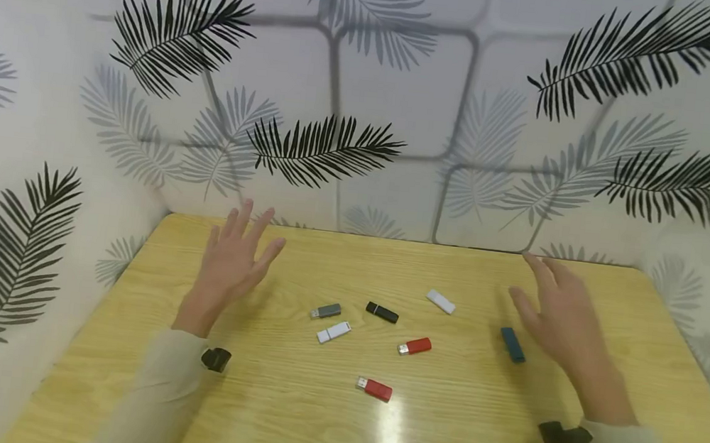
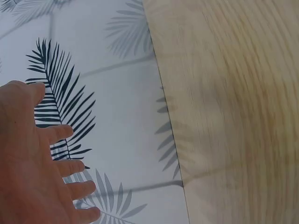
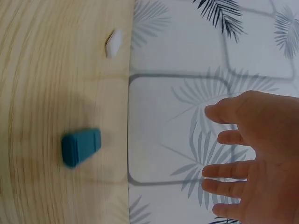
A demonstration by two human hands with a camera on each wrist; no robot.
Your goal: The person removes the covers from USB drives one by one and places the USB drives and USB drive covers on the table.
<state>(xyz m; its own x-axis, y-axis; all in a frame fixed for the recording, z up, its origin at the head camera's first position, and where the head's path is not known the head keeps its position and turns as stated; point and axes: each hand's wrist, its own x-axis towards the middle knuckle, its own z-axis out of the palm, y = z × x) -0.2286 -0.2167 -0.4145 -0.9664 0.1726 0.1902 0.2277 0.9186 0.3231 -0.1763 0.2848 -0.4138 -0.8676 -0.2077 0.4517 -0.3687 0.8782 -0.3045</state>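
Head view: a person's left hand (image 1: 232, 263), fingers apart, hovers toward the tabletop (image 1: 259, 412)'s far left corner, grey USB stick (image 1: 330, 311) nearest; the right hand (image 1: 561, 313) hovers beside a teal stick (image 1: 513, 345) toward the right edge; left wrist view: fingers spread; right wrist view: fingers apart, teal stick near the far edge.

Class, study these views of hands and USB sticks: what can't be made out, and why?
Head view: any lettering on the nearer red, oblong, metal-tipped USB stick: too small.
Head view: underside of the black, oblong USB stick: hidden by its own body.
Right wrist view: detail on the teal, oblong, plastic-looking stick: blurred.
Left wrist view: wrist of the left hand: cut off by picture edge.
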